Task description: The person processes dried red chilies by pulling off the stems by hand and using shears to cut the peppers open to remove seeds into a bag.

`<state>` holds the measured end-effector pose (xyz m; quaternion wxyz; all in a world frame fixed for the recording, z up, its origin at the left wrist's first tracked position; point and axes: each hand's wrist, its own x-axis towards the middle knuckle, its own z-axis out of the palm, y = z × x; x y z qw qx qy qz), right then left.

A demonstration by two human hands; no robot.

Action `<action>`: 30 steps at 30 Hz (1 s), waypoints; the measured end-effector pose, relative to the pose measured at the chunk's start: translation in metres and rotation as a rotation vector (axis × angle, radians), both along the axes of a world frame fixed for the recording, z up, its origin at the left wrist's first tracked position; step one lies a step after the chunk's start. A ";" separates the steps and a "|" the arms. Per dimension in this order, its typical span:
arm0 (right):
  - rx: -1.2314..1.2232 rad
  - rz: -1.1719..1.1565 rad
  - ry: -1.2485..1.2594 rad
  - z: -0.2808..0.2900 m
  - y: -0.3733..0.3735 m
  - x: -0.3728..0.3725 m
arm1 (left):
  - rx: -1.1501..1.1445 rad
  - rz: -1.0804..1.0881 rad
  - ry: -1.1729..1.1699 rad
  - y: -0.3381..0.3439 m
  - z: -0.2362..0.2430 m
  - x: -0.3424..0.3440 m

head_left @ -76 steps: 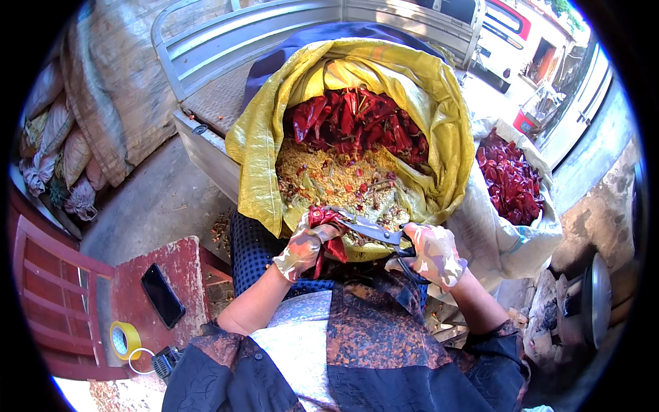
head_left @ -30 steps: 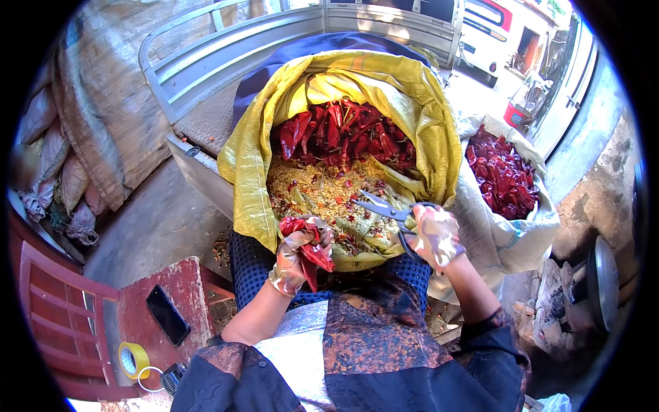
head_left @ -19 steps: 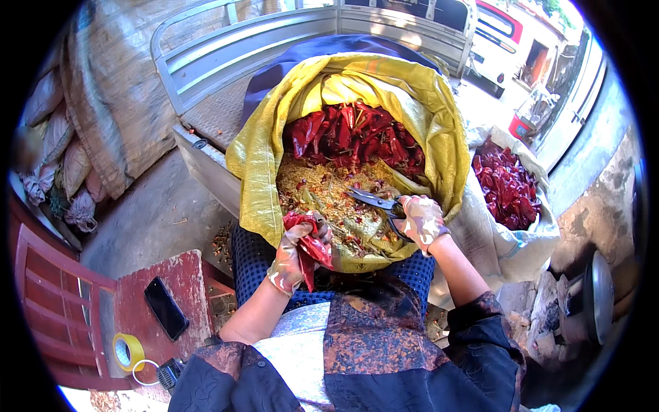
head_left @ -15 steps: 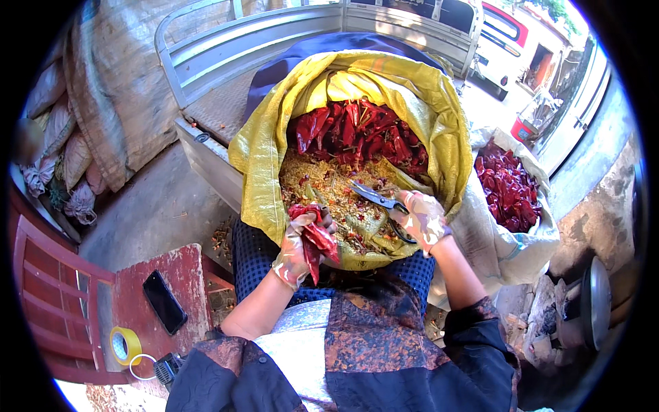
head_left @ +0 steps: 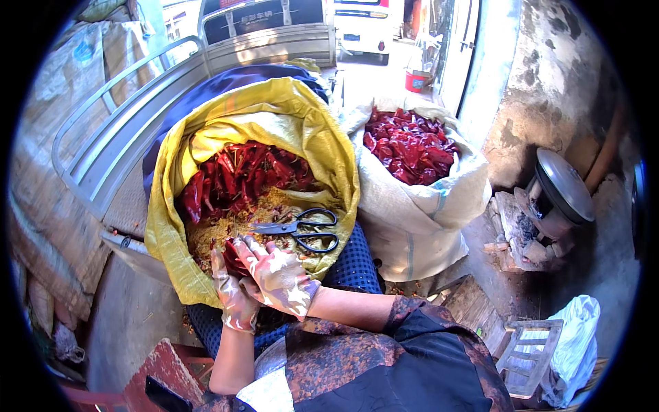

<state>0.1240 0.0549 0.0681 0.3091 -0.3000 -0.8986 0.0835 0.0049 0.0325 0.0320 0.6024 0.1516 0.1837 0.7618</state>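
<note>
Both my gloved hands meet over the near edge of an open yellow woven sack. Between them is a small bunch of dried red chillies. My left hand closes round it from the left, and my right hand covers it from the right, hiding much of it. Black-handled scissors lie loose on the pale seeds in the sack, just beyond my right hand. Whole dried chillies are heaped toward the sack's far side.
To the right stands a white woven sack full of red chilli pieces. Behind the yellow sack is a metal cart rail. A lidded pot sits farther right. A red wooden stool with a dark phone is at lower left.
My right hand has let go of the scissors, which now rest on the seeds, and has joined my left hand at the chillies. The view has swung to the right.
</note>
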 end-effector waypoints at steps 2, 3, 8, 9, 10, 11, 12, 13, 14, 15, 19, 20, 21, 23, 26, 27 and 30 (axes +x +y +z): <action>0.035 -0.035 -0.004 -0.001 0.009 0.005 | -0.007 0.022 0.019 0.008 -0.002 0.003; 0.051 -0.045 -0.005 0.001 0.012 0.006 | -0.002 0.032 0.024 0.012 -0.004 0.004; 0.167 -0.044 0.163 0.015 0.038 0.026 | 0.206 -0.090 0.090 0.024 0.028 0.031; 0.175 -0.034 0.207 0.018 0.044 0.031 | 0.242 -0.125 0.074 0.028 0.035 0.037; 0.183 -0.024 0.251 0.021 0.050 0.037 | 0.236 -0.139 0.061 0.032 0.041 0.046; 0.192 -0.014 0.295 0.024 0.056 0.043 | 0.240 -0.202 0.050 0.037 0.046 0.051; 0.182 -0.013 0.329 0.028 0.060 0.048 | 0.242 -0.261 0.044 0.041 0.051 0.054; 0.117 -0.015 0.315 0.035 0.064 0.056 | 0.259 -0.300 0.022 0.045 0.054 0.060; 0.204 -0.025 0.340 0.032 0.070 0.060 | 0.273 -0.338 0.001 0.049 0.057 0.065; 0.290 -0.038 0.364 0.032 0.074 0.064 | 0.267 -0.378 -0.033 0.053 0.059 0.071; 0.057 -0.074 0.507 0.045 0.090 0.091 | 0.311 -0.366 0.000 0.071 0.071 0.094; -0.057 -0.105 0.620 0.047 0.095 0.097 | 0.275 -0.385 0.000 0.079 0.065 0.093; 0.023 -0.136 0.675 0.038 0.113 0.105 | 0.239 -0.404 -0.001 0.086 0.059 0.092; 0.144 -0.326 0.605 0.057 0.136 0.143 | 0.175 -0.372 0.068 0.078 0.083 0.119; 0.374 -0.615 0.432 0.074 0.187 0.203 | 0.182 -0.450 -0.003 0.085 0.071 0.121; 0.433 -0.767 0.225 0.062 0.216 0.233 | 0.169 -0.485 -0.044 0.086 0.067 0.123; -0.014 -1.057 -0.445 0.047 0.256 0.276 | 0.073 -0.515 -0.112 0.081 0.052 0.120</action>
